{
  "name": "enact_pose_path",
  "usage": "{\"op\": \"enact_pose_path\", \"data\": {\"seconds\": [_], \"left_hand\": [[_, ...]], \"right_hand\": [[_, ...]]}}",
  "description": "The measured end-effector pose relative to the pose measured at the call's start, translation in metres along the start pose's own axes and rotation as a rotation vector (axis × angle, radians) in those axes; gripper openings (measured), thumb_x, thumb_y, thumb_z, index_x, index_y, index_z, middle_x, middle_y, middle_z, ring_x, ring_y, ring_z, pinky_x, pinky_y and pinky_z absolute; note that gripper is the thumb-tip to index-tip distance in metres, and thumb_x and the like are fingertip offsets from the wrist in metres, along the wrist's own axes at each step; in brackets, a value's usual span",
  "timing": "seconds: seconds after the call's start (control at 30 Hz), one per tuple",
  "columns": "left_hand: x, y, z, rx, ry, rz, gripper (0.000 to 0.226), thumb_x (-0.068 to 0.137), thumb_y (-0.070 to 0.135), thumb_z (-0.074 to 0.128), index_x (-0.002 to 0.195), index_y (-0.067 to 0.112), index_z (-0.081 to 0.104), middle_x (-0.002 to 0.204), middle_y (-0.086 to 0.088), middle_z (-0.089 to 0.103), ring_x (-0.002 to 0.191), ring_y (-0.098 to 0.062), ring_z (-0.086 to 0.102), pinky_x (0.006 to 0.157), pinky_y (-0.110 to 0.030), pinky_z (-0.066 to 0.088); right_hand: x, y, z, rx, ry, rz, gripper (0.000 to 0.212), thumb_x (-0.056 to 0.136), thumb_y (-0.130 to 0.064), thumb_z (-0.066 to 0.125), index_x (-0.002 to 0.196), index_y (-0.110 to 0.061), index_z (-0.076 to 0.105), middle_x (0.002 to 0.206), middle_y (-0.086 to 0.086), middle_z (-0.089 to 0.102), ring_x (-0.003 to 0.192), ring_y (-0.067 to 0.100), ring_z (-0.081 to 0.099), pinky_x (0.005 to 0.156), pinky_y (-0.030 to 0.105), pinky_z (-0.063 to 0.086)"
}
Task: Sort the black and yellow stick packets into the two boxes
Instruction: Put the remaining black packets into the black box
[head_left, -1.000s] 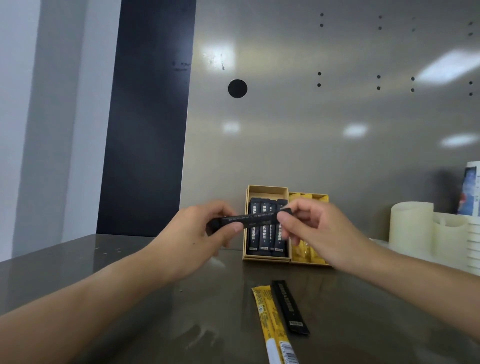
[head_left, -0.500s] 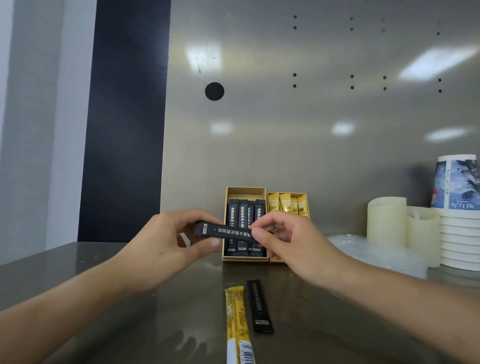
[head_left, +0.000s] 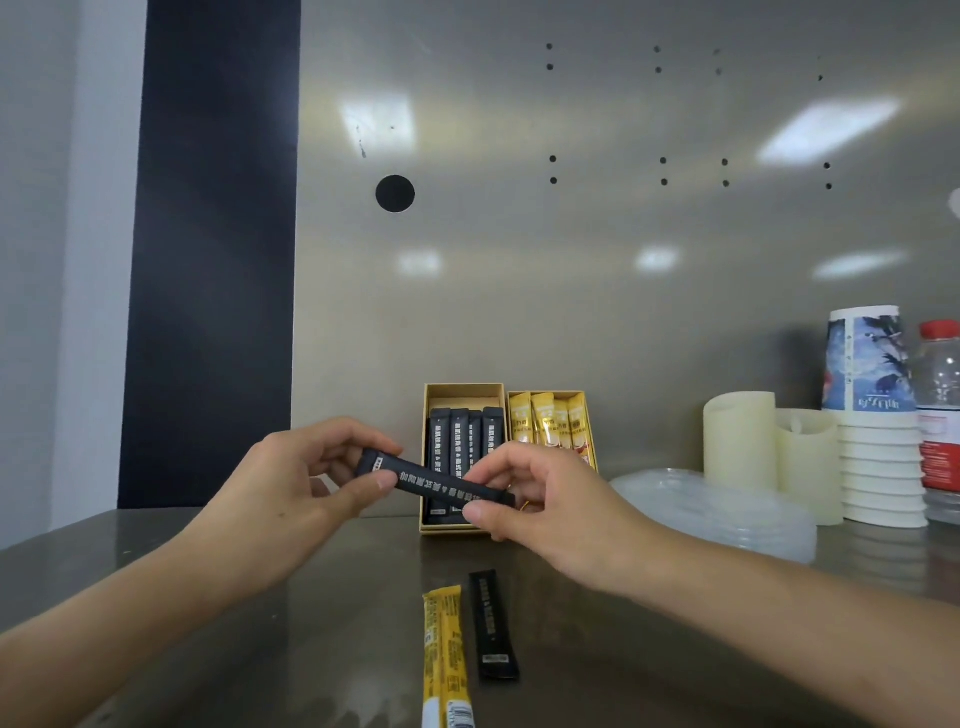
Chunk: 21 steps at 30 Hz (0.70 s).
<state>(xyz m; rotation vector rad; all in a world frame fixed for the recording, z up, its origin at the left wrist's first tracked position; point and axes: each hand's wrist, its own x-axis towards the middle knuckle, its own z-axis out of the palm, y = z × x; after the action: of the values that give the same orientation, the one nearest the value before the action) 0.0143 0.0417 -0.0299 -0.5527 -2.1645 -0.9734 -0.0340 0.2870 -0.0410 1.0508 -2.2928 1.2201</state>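
A black stick packet (head_left: 434, 482) is held in the air between both hands. My left hand (head_left: 291, 488) pinches its left end and my right hand (head_left: 540, 506) pinches its right end. It tilts down to the right, just in front of the two cardboard boxes. The left box (head_left: 464, 391) holds several black packets standing side by side. The right box (head_left: 589, 415) holds several yellow packets, partly hidden by my right hand. On the table in front lie a loose yellow packet (head_left: 445, 657) and a loose black packet (head_left: 492, 623), side by side.
The steel table (head_left: 234, 597) backs onto a metal wall. To the right are flat clear plastic lids (head_left: 722, 512), two cream candles (head_left: 740, 434), a stack of paper cups (head_left: 867, 395) and a water bottle (head_left: 941, 410) at the frame edge.
The held black packet has sunk lower and tilted so its right end points down. The view has shifted right, bringing the cups and bottle into sight.
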Motion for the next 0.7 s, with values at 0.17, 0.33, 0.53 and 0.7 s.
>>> {"op": "enact_pose_path", "data": {"seconds": [0.17, 0.33, 0.53, 0.7], "left_hand": [[0.0, 0.002, 0.0, -0.043, -0.007, -0.032, 0.027, 0.096, 0.009, 0.063, 0.11, 0.03, 0.072, 0.086, 0.004, 0.078, 0.066, -0.006, 0.065, 0.058, -0.021, 0.054], [0.0, 0.003, 0.0, -0.073, 0.001, -0.049, 0.025, 0.099, 0.008, 0.059, 0.11, 0.026, 0.073, 0.085, -0.001, 0.079, 0.063, -0.011, 0.063, 0.058, -0.032, 0.052], [-0.001, 0.007, -0.001, -0.073, -0.025, -0.078, 0.02, 0.101, 0.01, 0.057, 0.108, 0.023, 0.071, 0.086, 0.002, 0.08, 0.065, -0.017, 0.069, 0.062, -0.037, 0.053], [-0.002, 0.01, 0.005, -0.029, -0.142, -0.099, 0.009, 0.099, 0.021, 0.06, 0.105, 0.019, 0.066, 0.087, 0.009, 0.081, 0.07, -0.014, 0.074, 0.061, -0.019, 0.052]], "right_hand": [[0.002, 0.0, -0.003, -0.017, -0.027, 0.011, 0.027, 0.086, -0.02, 0.079, 0.107, -0.033, 0.067, 0.105, -0.008, 0.073, 0.096, 0.005, 0.07, 0.083, 0.025, 0.056], [0.003, 0.0, -0.005, -0.027, -0.058, 0.033, 0.033, 0.083, -0.016, 0.082, 0.107, -0.034, 0.066, 0.104, -0.009, 0.075, 0.095, 0.001, 0.07, 0.075, 0.02, 0.052], [0.004, 0.0, -0.006, 0.145, 0.028, 0.054, 0.023, 0.086, -0.019, 0.078, 0.106, -0.026, 0.07, 0.102, -0.005, 0.077, 0.091, 0.004, 0.073, 0.082, 0.021, 0.056], [0.007, -0.006, -0.01, 0.406, 0.125, 0.119, 0.015, 0.092, -0.019, 0.07, 0.107, -0.016, 0.074, 0.089, -0.001, 0.074, 0.08, 0.008, 0.069, 0.069, 0.024, 0.054]]}}
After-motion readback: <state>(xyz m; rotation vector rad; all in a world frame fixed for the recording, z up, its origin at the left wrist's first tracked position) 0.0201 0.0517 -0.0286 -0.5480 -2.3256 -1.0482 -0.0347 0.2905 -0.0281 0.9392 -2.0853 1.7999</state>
